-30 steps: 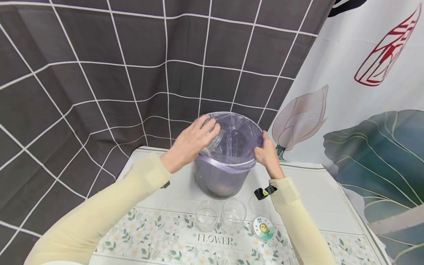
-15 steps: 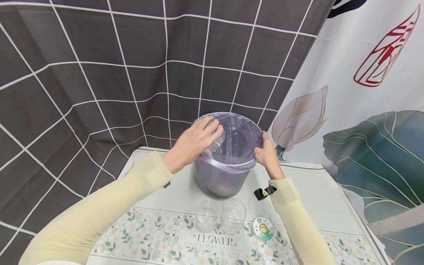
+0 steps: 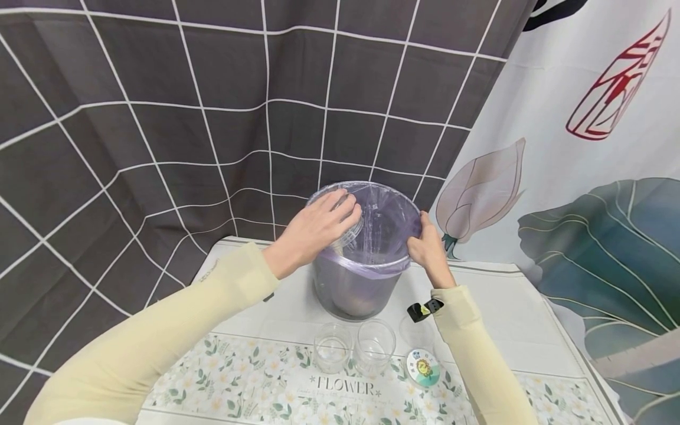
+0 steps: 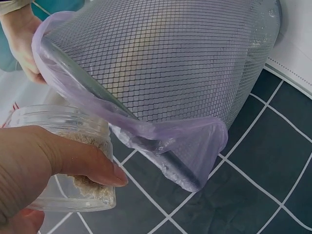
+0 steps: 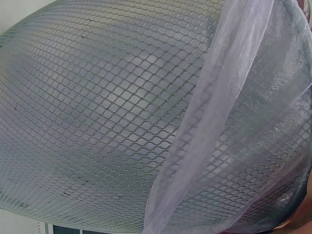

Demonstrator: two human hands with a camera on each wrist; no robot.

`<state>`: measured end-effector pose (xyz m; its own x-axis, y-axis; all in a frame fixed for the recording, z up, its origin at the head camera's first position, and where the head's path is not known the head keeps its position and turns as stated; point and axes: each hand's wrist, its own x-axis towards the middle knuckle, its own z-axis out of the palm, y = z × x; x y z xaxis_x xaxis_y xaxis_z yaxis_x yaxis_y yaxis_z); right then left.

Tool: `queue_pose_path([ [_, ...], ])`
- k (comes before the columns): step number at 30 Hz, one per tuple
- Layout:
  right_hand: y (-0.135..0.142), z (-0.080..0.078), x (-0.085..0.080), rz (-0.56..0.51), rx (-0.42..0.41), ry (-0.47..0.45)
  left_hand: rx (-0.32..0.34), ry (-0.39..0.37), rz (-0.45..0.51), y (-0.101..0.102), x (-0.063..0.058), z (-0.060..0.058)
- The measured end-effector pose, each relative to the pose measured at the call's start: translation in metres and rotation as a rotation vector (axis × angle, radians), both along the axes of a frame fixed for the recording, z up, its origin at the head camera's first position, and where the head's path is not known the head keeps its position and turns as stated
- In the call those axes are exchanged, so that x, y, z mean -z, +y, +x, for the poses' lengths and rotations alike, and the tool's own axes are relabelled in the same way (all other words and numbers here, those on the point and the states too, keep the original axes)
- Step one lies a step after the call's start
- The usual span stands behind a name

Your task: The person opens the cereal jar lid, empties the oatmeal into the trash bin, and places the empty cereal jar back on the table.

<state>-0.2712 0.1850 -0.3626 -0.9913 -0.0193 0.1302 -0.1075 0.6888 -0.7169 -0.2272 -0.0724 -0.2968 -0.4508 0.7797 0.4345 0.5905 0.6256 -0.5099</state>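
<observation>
In the head view my left hand (image 3: 319, 227) grips a clear plastic jar (image 3: 350, 232), tilted over the left side of a wire-mesh wastebasket (image 3: 347, 289). The left wrist view shows pale beige, flaky stuff (image 4: 92, 187) lying along the side of this jar (image 4: 39, 116), with my thumb across it. A thin purple bag (image 3: 372, 268) lines the basket and folds over its rim. On the other side my right hand (image 3: 427, 243) holds the rim and the bag, thumb on the outside. In the right wrist view the mesh and bag fill the frame.
Two clear cups or jars (image 3: 332, 348) stand in front of the basket. Beside them lies a round lid or disc (image 3: 422, 367) with a cartoon sunflower. A flowered cloth (image 3: 239, 383) covers the table, and a dark grid curtain (image 3: 223, 141) hangs behind.
My left hand has shifted slightly right over the basket and turned the jar a little, so more of it shows. My right hand stays on the rim.
</observation>
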Motion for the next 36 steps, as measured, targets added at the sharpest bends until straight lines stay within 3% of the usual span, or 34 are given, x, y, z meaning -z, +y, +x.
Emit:
queue_pose_path([
  [15,-0.0001,0.0004,0.0003,0.006,0.004,-0.003,0.028,0.037,-0.067,0.0015,-0.0025,-0.0022],
  [21,-0.0003,0.0,-0.0003,0.011,0.009,-0.007,0.033,0.089,-0.134,0.0035,-0.0043,-0.0006],
  [28,-0.0002,-0.0001,-0.0004,0.012,0.009,-0.001,0.082,0.217,-0.191,0.0085,-0.0034,-0.0033],
  [36,-0.0002,-0.0001,0.0004,-0.005,-0.001,0.003,0.096,0.25,-0.238,0.0096,-0.0004,-0.0044],
])
